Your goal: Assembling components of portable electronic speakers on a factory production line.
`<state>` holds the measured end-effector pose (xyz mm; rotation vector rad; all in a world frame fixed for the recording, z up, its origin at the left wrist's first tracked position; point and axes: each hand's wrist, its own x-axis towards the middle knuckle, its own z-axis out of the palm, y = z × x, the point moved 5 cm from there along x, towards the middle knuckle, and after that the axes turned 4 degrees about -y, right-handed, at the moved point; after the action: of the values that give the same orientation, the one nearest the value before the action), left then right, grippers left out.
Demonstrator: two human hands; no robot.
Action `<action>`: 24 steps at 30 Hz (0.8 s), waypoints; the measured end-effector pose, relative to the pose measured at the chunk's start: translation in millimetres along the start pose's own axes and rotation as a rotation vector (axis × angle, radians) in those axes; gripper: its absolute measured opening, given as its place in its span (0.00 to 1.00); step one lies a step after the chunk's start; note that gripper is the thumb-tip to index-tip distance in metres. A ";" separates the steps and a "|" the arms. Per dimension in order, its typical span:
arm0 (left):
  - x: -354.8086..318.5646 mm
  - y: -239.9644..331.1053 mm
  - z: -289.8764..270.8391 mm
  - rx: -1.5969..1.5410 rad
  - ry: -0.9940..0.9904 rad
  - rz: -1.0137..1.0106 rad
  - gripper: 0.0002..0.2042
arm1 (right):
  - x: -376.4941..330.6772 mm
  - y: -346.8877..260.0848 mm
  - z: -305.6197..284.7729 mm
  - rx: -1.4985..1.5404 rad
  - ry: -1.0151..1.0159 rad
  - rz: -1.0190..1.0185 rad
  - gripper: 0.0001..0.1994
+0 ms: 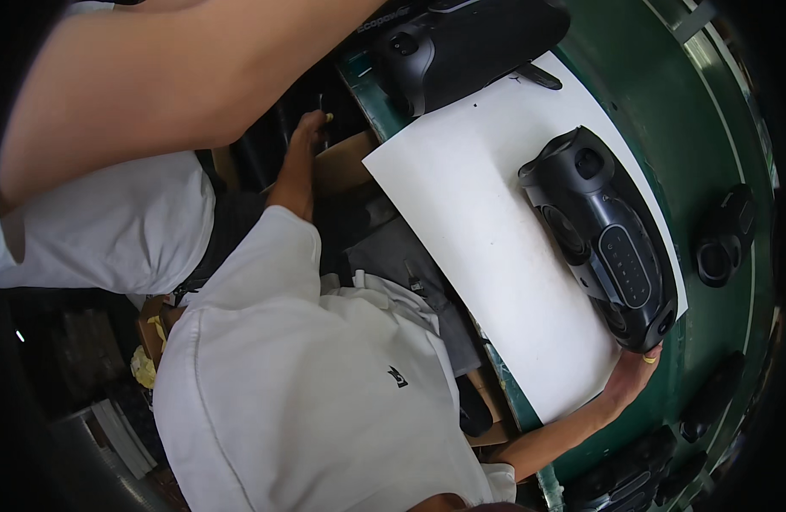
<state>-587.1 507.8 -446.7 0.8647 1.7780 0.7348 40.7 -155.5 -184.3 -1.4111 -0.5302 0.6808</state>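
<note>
Blk spkr [610, 243] has R hand [638, 371] at end, forearm [559, 438] outstretched.

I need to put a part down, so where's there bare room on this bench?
The white sheet is bare left of the middle speaker. So is the green bench between the top speaker and the far-right black device. Lower right is crowded with black devices.

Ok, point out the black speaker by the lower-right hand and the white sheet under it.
Black speaker [617, 257]: head view, on its oval control panel.
White sheet [491, 230]: head view, on its bare surface near the middle.
</note>
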 end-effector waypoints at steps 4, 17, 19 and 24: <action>-47.8 30.2 -16.0 0.118 -0.050 0.064 0.11 | 1.7 1.6 -11.6 -0.013 0.023 0.036 0.50; -188.9 148.3 -34.3 0.681 0.621 0.552 0.19 | 8.2 -5.8 7.4 0.018 -0.079 -0.045 0.39; -195.4 157.3 -30.4 0.769 0.612 0.513 0.18 | 1.4 -5.0 2.6 0.078 -0.081 -0.078 0.38; -301.7 133.3 -34.3 0.792 0.567 0.814 0.20 | -3.0 1.9 -2.4 0.062 0.113 0.029 0.36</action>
<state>-511.5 331.6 -176.0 2.1595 2.2552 0.8241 40.0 -159.3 -186.3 -1.3925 -0.3977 0.6314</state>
